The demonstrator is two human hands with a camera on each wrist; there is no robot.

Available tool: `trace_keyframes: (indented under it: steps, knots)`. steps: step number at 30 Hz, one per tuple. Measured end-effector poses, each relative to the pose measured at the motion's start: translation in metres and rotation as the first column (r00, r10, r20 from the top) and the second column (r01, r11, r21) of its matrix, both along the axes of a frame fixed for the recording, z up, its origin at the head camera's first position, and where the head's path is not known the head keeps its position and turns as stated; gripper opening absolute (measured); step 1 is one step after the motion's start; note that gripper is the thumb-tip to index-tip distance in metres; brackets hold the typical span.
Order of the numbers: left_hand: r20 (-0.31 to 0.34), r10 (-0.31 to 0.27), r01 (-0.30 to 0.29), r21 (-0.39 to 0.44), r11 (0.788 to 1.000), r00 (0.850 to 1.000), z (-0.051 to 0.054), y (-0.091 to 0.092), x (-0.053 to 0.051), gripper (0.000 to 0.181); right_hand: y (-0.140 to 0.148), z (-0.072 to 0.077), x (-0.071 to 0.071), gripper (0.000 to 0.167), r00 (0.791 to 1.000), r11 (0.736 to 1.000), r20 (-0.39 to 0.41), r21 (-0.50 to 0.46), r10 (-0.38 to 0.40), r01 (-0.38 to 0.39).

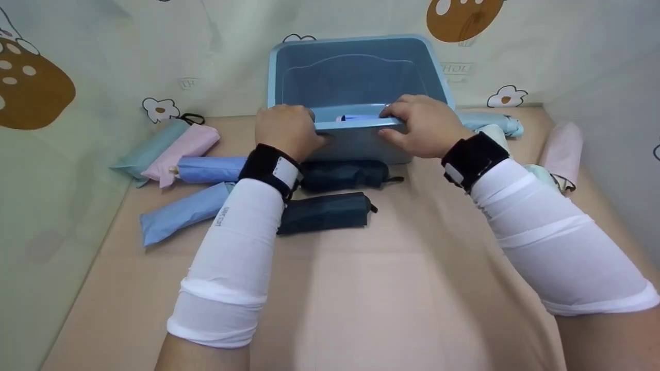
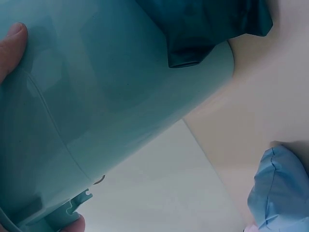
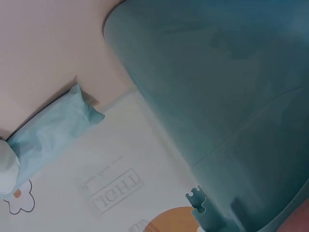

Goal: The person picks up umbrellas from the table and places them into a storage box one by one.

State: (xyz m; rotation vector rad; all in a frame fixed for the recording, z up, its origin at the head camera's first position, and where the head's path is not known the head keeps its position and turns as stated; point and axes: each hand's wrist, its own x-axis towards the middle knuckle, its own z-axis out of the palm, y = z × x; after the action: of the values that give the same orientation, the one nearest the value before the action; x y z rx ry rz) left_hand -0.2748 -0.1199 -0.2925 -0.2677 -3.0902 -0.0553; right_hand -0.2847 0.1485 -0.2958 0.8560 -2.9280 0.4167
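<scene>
Head view: on the counter (image 1: pixel 361 288), to the left, a green umbrella (image 1: pixel 154 147), a pink umbrella (image 1: pixel 193 144), a blue umbrella (image 1: pixel 211 170) and a light blue umbrella (image 1: pixel 180 211); to the right, a pale pink umbrella (image 1: pixel 563 147) beyond the white sleeve (image 1: pixel 546 226); in front, two dark umbrellas (image 1: pixel 345 175), the farther just before the blue bin (image 1: pixel 356 144). Inside, behind the front rim, something blue and white (image 1: pixel 358 117), perhaps another umbrella, mostly hidden. Pinching that rim, fingers inside, thumbs outside: left hand (image 1: pixel 286 129), right hand (image 1: pixel 428 123).

Left wrist view: against the bin's outer wall, a thumb (image 2: pixel 13 46); across it, dark umbrella cloth.

Right wrist view: apart from the bin, a teal umbrella (image 3: pixel 55 118); too little hand here for telling the fingers.
</scene>
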Motion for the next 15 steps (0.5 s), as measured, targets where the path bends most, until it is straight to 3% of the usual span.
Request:
trace_keyframes:
  steps: [15]
  knots:
    - [-0.022, 0.011, -0.011, 0.024, 1.0, 1.0, -0.003, 0.0003, -0.0002, 0.05, -0.0049, 0.0001, 0.0029, 0.043, 0.998, 0.997, 0.0, 0.052, -0.06, 0.06]
